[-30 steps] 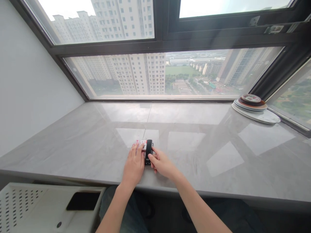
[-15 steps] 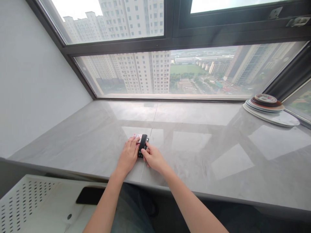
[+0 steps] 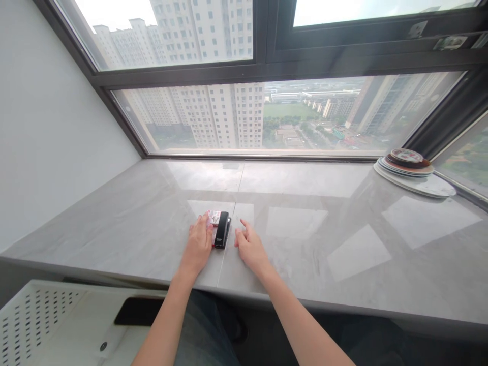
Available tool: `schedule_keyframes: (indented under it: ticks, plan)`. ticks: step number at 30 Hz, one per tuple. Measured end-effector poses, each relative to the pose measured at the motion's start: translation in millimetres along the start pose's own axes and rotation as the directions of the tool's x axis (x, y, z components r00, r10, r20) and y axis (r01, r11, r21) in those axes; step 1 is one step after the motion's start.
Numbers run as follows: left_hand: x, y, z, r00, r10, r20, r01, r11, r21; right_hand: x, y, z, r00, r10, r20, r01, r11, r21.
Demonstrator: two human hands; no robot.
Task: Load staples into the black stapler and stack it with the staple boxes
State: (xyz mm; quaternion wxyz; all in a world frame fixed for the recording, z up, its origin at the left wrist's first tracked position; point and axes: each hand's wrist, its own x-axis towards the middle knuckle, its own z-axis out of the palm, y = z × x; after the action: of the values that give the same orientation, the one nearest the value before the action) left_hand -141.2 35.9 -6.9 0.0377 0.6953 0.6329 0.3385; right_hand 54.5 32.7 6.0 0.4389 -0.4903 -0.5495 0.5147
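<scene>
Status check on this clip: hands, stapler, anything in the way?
Left hand flat on pink-and-white item. Right hand apart from the stapler. Stapler at item's right side. No obstruction seen; plate-like stack well off, far right.

The left arm point(image 3: 171, 310) and right arm point(image 3: 301, 315) stretch forward; the left hand point(image 3: 198, 244) rests palm down, fingers point(image 3: 200, 223) extended, while the right hand point(image 3: 251, 249) (near its partner) half curls, index finger point(image 3: 246, 224) outstretched.

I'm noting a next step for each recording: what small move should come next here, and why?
Probably lift the left hand off the pink-and-white packet: it covers part of that packet, the black stapler rests at the packet's right edge, and the right hand is apart from both.
</scene>
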Motion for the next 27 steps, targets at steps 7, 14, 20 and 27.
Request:
schedule_keyframes:
  ticks: [7, 14, 20, 27]
  plan:
    - [-2.4, 16.5, -16.7, 0.983, 0.020, -0.180, -0.031, 0.998, -0.056, -54.7, 15.0, -117.9, 0.960, -0.164, -0.229, 0.087, 0.946, -0.313]
    - [-31.9, 114.6, 13.5, 0.944, 0.317, 0.095, -0.307, 0.946, -0.105, -75.5, 26.7, -154.4, 0.965, -0.262, -0.005, 0.131, 0.496, -0.859]
    - [-44.4, 138.9, 56.8, 0.926, 0.256, 0.278, -0.302, 0.943, 0.139, -74.4, 29.6, -134.9, 0.982, -0.188, 0.026, 0.075, 0.258, -0.963]
    - [-44.4, 131.4, 54.5, 0.916, 0.253, 0.310, -0.308, 0.940, 0.143, -75.4, 28.8, -136.3, 0.982, -0.188, 0.028, 0.074, 0.243, -0.967]
